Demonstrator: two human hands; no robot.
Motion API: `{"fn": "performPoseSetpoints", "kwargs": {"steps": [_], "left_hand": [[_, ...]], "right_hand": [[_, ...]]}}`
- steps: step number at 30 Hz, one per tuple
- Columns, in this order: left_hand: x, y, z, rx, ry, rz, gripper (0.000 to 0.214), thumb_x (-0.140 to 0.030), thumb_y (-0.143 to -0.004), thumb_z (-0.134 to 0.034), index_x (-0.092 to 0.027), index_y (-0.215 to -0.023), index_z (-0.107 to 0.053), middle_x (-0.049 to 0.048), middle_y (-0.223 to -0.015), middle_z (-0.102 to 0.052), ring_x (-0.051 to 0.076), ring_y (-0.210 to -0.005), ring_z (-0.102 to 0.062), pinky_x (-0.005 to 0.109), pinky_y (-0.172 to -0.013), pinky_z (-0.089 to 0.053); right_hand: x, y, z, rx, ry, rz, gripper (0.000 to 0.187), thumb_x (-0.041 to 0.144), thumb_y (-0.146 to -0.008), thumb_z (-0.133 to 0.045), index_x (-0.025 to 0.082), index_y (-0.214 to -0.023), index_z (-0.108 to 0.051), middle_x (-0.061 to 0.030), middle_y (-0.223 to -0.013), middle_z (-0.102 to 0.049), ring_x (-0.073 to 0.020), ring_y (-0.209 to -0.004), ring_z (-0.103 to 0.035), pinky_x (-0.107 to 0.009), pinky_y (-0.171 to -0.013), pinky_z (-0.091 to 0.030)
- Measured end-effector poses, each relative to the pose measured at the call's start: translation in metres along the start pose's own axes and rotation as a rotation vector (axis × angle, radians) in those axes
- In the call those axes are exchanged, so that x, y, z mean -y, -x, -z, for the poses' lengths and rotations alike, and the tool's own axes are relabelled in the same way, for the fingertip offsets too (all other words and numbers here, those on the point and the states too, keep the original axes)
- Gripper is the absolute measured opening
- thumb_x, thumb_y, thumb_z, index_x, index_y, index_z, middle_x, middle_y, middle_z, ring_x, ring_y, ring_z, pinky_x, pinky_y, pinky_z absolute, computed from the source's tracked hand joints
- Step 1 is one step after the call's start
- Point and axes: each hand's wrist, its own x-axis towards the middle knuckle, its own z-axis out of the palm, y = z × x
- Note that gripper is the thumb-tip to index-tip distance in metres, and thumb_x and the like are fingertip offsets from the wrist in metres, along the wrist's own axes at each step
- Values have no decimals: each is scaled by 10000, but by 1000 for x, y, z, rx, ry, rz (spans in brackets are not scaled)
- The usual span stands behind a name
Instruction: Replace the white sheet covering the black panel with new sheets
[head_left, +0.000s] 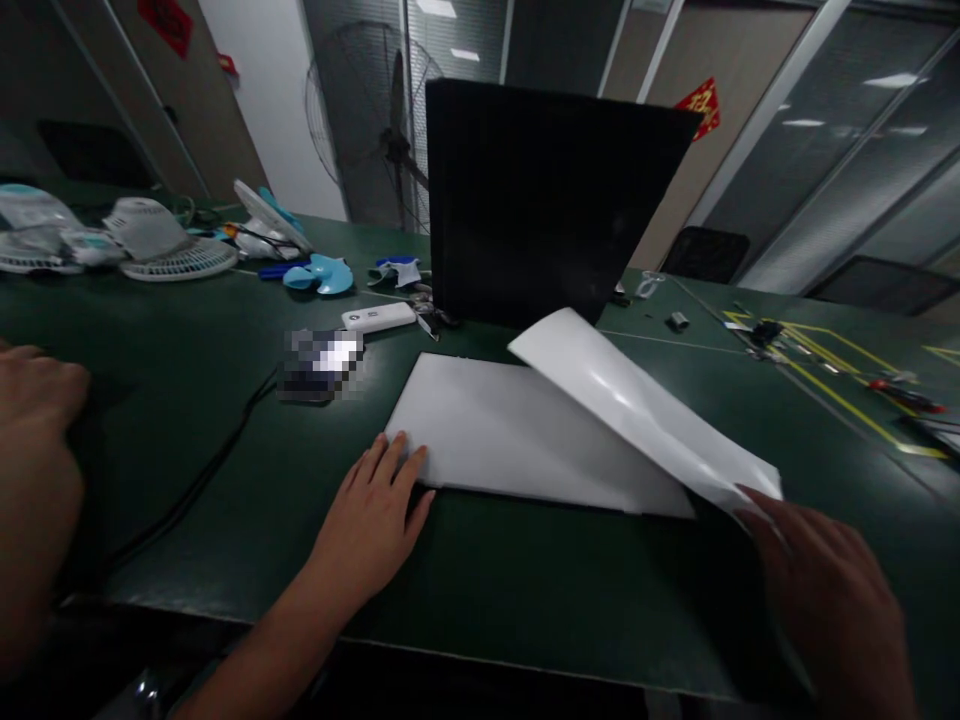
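Across the near middle of the green bench (pixel 525 590) lies a pale flat slab (pixel 502 430), its right part hidden beneath a curling white sheet (pixel 637 410). The left hand (pixel 379 510) is open, fingertips spread on the slab's near left corner. The right hand (pixel 832 570) grips the sheet's near right end; the fingers beneath it are out of sight, and the hand itself is dim and slightly blurred. The sheet's far end rises above the slab in front of a large black panel (pixel 547 200), which is too dark to show any detail and blocks part of the standing fan (pixel 367 110) behind. Left of the slab, a small object (pixel 319 365) is pixelated beyond recognition, a dark cable (pixel 202 480) running from it towards the near edge. Another person's hand (pixel 37 390) is cut off by the left border.
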Motion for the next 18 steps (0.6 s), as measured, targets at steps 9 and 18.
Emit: {"fn": "performPoseSetpoints", "kwargs": {"steps": [9, 18], "left_hand": [[6, 2, -11, -96, 91, -33, 681, -322, -948, -545, -126, -1583, -399, 220, -1629, -449, 393, -1542, -374, 601, -1223, -393], [-2, 0, 10, -312, 172, -6, 543, -307, -978, -565, -237, -1515, -524, 131, -1693, -364, 357, -1542, -383, 586, -1215, -413]], "right_hand": [[63, -9, -29, 357, -149, 212, 511, 494, -1050, -432, 396, -1544, -517, 17, -1623, -474, -271, -1521, -406, -628, -1261, -286], [64, -6, -25, 298, -99, 83, 607, 604, -1017, -446, 403, -1589, -450, 19, -1717, -295, -380, -1596, -195, -770, -1215, -231]]}}
